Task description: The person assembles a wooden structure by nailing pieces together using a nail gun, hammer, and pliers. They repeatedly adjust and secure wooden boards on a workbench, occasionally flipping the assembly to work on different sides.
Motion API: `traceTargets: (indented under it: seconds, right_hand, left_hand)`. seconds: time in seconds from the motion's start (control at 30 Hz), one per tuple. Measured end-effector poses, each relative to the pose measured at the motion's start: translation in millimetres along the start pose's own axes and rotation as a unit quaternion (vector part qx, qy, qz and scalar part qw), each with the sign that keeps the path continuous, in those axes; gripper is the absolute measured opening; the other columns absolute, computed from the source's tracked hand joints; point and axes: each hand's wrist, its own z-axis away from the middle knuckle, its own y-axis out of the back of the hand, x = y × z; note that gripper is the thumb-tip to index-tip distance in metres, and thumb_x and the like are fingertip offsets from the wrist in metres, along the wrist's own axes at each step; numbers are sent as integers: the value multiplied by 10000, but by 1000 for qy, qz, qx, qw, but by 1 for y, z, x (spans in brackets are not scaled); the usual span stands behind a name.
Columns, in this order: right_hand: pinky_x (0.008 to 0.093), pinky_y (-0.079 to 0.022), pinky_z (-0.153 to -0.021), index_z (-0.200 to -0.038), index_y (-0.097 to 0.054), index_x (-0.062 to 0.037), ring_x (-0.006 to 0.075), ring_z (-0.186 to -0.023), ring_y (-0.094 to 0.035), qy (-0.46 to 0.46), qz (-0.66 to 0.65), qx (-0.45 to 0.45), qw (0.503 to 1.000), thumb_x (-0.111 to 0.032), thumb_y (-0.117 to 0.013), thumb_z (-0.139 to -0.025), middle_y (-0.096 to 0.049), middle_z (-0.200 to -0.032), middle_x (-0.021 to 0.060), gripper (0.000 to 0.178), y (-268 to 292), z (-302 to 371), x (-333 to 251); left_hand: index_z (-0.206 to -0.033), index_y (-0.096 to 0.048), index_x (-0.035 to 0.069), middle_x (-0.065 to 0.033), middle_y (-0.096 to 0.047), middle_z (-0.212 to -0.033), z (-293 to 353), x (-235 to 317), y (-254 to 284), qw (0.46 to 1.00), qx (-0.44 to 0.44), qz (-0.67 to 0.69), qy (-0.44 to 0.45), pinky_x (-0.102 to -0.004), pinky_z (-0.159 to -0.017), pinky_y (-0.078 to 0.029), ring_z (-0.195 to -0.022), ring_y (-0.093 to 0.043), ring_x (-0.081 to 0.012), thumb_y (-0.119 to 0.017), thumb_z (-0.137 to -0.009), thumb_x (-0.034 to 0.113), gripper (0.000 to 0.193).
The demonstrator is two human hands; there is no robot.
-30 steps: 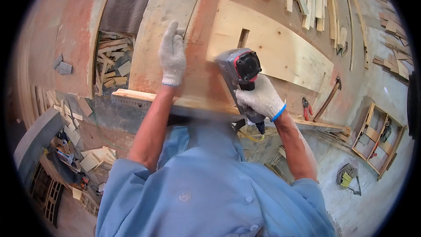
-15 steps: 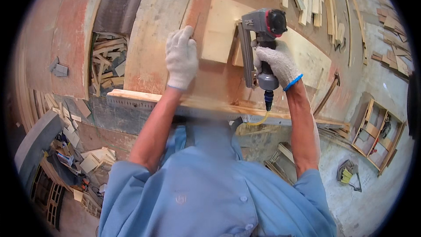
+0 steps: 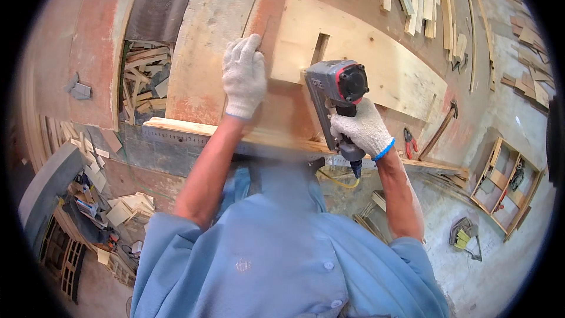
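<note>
My right hand [image 3: 362,129], in a white knit glove with a blue cuff, grips the handle of a grey and black air nailer [image 3: 332,97]. A yellow hose runs from the bottom of its handle. The nailer's front end overlaps the near edge of a pale wooden board [image 3: 376,53]; whether it touches is hidden. That board has a narrow slot near its left end. My left hand [image 3: 243,76], also gloved, lies on the workbench left of the board, fingers stretched out and holding nothing that I can see.
A wooden strip with a metal ruler [image 3: 176,132] lines the bench's near edge. Red-handled pliers [image 3: 410,141] and a hammer [image 3: 440,128] lie to the right. Wood strips [image 3: 415,0] are piled at the far right; offcuts [image 3: 144,76] fill an opening on the left.
My right hand has drawn the nailer toward me and slightly left, turning it a little. The board's slot and the pliers now show. My left hand has hardly moved.
</note>
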Motion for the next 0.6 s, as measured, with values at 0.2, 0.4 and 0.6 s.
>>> traceTargets:
  seconds: [0.2,0.4,0.6]
  right_hand:
    - [388,-527,-654,-932,-714,5,203,-648,-672,16,91,-2,996,-230,-693,-831,-678,-664,98,257,-3,2,24]
    - [343,-519,-618,-899,-699,4,131,-629,-635,20,-45,31,998,-141,-675,-843,-668,-698,46,158,11,6,13]
    - [283,-514,-575,-1087,-649,59,143,-575,-629,47,-179,100,978,-119,-647,-856,-616,-627,50,292,36,-28,23]
  left_hand:
    - [-1349,-636,64,-165,-665,-1272,2,3,0,1000,-4,-3,3,-492,-1114,-437,-1269,-569,-381,-641,-959,58,390]
    - [-1345,-643,65,-165,-662,-1284,1,2,1,1000,-9,-16,6,-486,-1109,-443,-1270,-571,-378,-642,-963,62,381]
    - [-1346,-644,73,-162,-662,-1286,1,4,0,1000,-11,-20,-3,-481,-1102,-448,-1269,-572,-375,-641,-967,64,380]
